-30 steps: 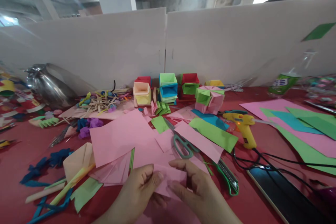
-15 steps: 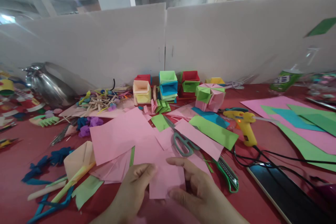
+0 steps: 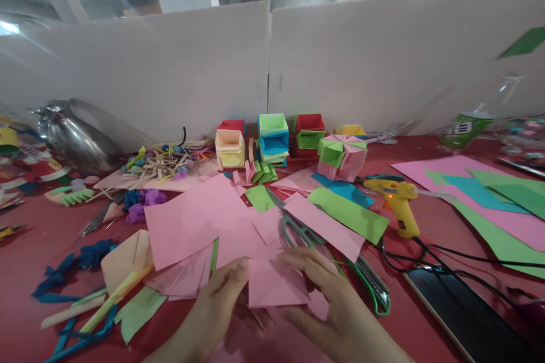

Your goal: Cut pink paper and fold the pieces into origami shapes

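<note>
A small pink paper piece (image 3: 275, 283) is held between my hands near the bottom middle. My left hand (image 3: 223, 298) pinches its left edge, thumb on top and the other fingers underneath. At the paper's right side is my right hand (image 3: 326, 295), its fingers bent around the edge, with the thumb by the near corner. Larger pink sheets (image 3: 196, 215) lie beyond and to the left. Grey-green scissors (image 3: 300, 231) rest among the papers just past my right hand, and a green-handled cutter (image 3: 370, 281) lies to its right.
A yellow glue gun (image 3: 400, 204) with a black cable and a phone (image 3: 464, 312) are on the right. Folded paper boxes (image 3: 272, 139) stand along the white partition. Blue crepe strips (image 3: 76, 264) and a metal jug (image 3: 80, 139) are left.
The small pink paper has turned and tilted between my hands and looks shorter and wider. My right hand's fingers have shifted slightly up along its edge.
</note>
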A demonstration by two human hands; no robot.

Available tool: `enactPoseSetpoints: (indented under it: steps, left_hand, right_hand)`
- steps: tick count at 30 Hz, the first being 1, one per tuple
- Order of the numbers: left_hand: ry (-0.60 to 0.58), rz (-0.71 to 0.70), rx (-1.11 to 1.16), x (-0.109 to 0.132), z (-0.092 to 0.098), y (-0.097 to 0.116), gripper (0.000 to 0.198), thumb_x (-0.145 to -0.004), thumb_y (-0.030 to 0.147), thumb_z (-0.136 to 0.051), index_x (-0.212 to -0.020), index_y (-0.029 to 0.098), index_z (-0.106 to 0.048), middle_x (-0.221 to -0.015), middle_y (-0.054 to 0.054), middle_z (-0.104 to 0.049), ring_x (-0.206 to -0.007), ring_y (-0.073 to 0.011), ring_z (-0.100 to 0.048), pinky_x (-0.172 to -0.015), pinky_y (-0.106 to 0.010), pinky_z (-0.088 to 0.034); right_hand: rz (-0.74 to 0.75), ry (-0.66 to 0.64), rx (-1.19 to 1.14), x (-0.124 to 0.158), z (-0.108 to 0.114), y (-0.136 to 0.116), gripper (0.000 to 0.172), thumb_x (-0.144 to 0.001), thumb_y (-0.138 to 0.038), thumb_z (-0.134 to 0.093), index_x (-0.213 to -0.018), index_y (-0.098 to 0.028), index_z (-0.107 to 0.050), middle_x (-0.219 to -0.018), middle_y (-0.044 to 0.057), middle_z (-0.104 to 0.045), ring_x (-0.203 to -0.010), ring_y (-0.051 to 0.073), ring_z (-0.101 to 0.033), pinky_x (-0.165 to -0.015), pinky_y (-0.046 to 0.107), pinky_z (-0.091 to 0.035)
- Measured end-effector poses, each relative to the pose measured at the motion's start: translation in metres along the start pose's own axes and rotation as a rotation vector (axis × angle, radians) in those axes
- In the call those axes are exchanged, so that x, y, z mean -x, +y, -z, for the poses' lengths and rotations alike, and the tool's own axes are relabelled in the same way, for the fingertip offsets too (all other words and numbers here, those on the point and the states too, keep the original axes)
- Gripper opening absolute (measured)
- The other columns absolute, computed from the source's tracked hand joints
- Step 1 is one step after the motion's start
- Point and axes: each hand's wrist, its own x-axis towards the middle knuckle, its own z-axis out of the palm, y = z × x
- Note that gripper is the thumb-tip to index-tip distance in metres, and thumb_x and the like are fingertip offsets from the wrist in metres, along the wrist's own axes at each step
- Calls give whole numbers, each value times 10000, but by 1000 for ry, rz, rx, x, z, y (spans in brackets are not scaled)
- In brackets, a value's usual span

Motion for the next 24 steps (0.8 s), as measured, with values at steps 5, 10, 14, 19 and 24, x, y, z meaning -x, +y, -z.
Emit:
enactPoseSetpoints:
  steps: [5, 10, 14, 19, 24]
  left_hand:
    - [-237, -173, 41, 1, -2, 1, 652, -656, 634, -600, -1078, 140, -539, -789, -82, -642, -525, -136, -588, -450, -211, -450]
    - [-253, -96, 14, 4, -4, -1, 477, -673, 369, -737, -1063, 169, -550, -738, -41, -622, -555, -106, -560, -504, -196, -443]
    - [-300, -141, 49, 9, -6, 5, 481, -680, 413, -712, -1082, 183, -582, -991, -95, -614, -809, -192, -592, -676, -273, -475]
    - [-257, -82, 10, 6, -6, 4, 468, -724, 466, -646, -1086, 172, -597, -918, -100, -641, -790, -211, -603, -650, -291, -483]
    - [-265, -116, -40, 4, -8, -1, 289, -765, 340, -647, -1005, 178, -657, -775, -40, -644, -698, -141, -556, -685, -242, -426]
  right_hand:
    - [-12, -3, -44, 3, 2, -3, 395, -757, -189, -618, -1134, -286, -546, -1114, 26, -585, -991, 189, -559, -794, 284, -474]
    - [-115, -26, -151, 2, 6, -4, 269, -826, -376, -540, -1057, -240, -575, -959, 29, -641, -829, 186, -604, -705, 291, -490]
    - [-135, 24, -116, 3, 4, -1, 264, -826, -406, -537, -1008, -222, -593, -908, 28, -642, -814, 186, -597, -710, 291, -471]
    - [-107, 130, -23, 4, 1, 2, 308, -814, -406, -546, -1051, -210, -573, -903, 34, -618, -819, 179, -575, -724, 281, -453]
    - [-200, 132, -140, -1, 2, 2, 320, -845, -409, -492, -1028, -159, -570, -677, -1, -570, -652, 149, -553, -576, 240, -445]
